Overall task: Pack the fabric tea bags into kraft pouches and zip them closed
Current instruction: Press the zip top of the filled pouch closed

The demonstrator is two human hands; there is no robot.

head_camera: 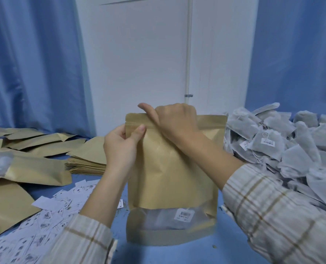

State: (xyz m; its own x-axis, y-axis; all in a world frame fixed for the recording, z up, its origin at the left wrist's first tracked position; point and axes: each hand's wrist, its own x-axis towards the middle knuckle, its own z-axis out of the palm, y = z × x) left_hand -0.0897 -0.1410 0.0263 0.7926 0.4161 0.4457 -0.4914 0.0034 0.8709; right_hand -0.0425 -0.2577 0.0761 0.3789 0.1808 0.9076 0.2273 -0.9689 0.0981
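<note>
Kraft pouch (173, 168) stands upright on the blue bench (158, 254), held between both hands, its base resting on the surface so the weight is carried below and the hands are free to work the top

Left hand (120, 147) pinches the pouch's upper left corner at the zip strip (211, 127), thumb in front, fingers curled behind; likely there to anchor that end and keep the mouth flat

Right hand (174, 121) sits just beside the left one, curled over the top edge, thumb pressed down the front across the zip line; judged to be the start of a press-and-slide along the seal toward the far corner

Tea bags with a white label (184, 214) show through the clear window (158, 220) low on the pouch, below both hands, so filling looks done

Heap of loose tea bags (284, 147) lies beyond the right forearm; flat empty pouches (86, 161) and scattered paper tags (49, 216) lie outside the left hand
</note>
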